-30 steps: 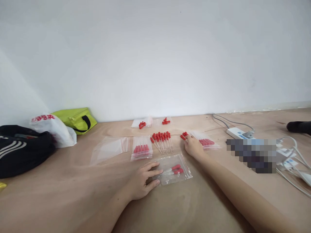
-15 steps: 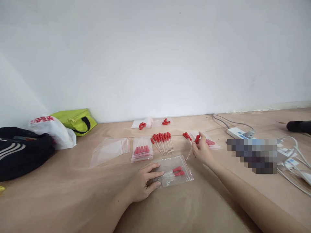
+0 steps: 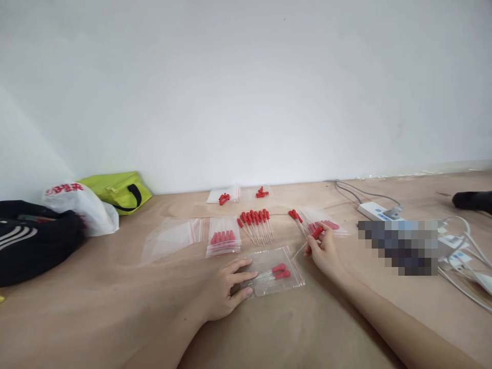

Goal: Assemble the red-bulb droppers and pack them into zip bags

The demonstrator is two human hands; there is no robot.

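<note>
My left hand lies with spread fingers on the left part of a clear zip bag. Inside the bag are two red-bulbed droppers. My right hand pinches another dropper by its red bulb, its thin tip pointing down-left to the bag's upper right edge. Just beyond that hand lie two loose droppers and a filled bag of droppers. A fanned row of several droppers lies behind the bag, with a stack of filled bags to its left.
Flat clear bags lie left of the stack. Small red pieces rest on bags near the wall. A power strip with cables is at right. A green bag, a white plastic bag and a black bag stand at left.
My right hand has moved slightly right and nearer to me, and the dropper in it has tilted flatter, its tip now by the bag's edge. My left hand has stayed on the bag.
</note>
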